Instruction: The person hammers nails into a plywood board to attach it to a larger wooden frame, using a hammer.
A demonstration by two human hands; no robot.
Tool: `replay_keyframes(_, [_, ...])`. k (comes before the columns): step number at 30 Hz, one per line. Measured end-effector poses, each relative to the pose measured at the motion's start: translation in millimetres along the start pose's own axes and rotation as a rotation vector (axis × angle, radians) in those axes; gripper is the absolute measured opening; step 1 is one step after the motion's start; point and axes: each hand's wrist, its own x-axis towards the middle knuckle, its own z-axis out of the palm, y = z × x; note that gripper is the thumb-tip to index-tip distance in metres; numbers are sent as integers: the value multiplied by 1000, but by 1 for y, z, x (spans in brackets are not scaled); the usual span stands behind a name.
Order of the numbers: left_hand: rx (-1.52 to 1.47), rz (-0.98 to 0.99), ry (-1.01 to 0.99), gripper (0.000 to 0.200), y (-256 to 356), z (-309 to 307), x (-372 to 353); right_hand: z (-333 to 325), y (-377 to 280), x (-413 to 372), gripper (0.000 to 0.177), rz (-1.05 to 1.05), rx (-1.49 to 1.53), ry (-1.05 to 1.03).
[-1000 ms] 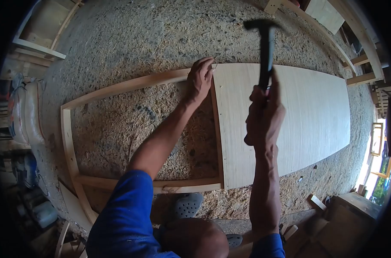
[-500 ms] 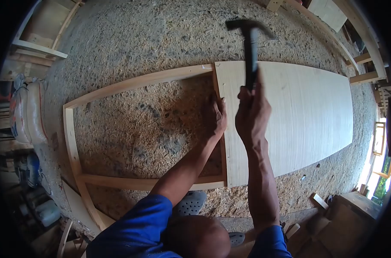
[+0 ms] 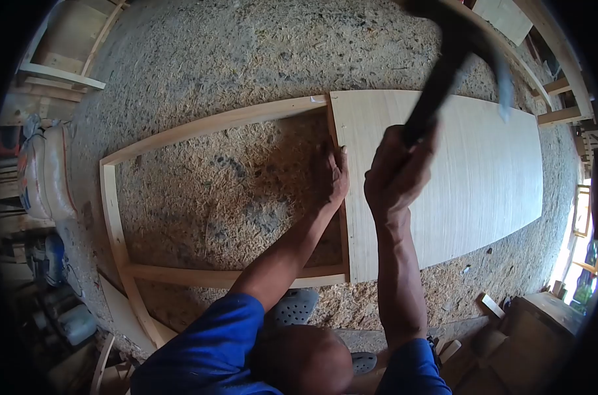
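My right hand (image 3: 401, 171) is closed round the handle of a claw hammer (image 3: 442, 82), raised above a pale plywood panel (image 3: 470, 178). The hammer's head is blurred and partly cut off at the top of the view. The panel covers the right part of a wooden frame (image 3: 213, 125) that lies on the ground. My left hand (image 3: 335, 178) grips the frame's crosspiece (image 3: 343, 240) at the panel's left edge. Its thumb rests by the edge, and its other fingers are partly in shadow. Whether it also pinches a nail cannot be seen.
Wood shavings cover the ground (image 3: 213, 66). Sacks (image 3: 45, 171) stand at the left, above plastic containers (image 3: 75, 324). Timber frames (image 3: 562, 118) stand at the upper right, and a wooden box (image 3: 542, 322) at the lower right. My knee (image 3: 305, 362) is close below the frame.
The hammer has risen and tilted to the right, its head now nearer the camera. My right hand has turned with it. My left hand stays at the panel's edge.
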Motion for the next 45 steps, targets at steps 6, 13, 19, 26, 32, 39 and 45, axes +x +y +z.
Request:
replay_keyframes(6, [-356,-257,-540,59,19,-74,54,7,77,-44,64,96,-312,-375])
replay_keyframes(13, [-427,-229,-37,53,15,-38,22,4,29,-24,61,-32,-113,10])
replay_keyframes(19, [-589,-265,-244,43,16,-50,51,17,74,-26,65,260,-468,-549])
replay_keyframes(26, [-395,-203,-175,41,22,-67,43,-3,79,-33,61,317,-680,-724])
replay_keyframes(32, [-238,-157,-31,60,26,-70,40,-103,71,-84,56,298,-530,-308])
replay_keyframes(39, [-306,337,-71,50,125,-26,173,-252,100,-107,42,418,-947,-215])
replay_keyframes(45, [21,390,-199,24,165,23,200,-273,153,-86,41,558,-1044,-65])
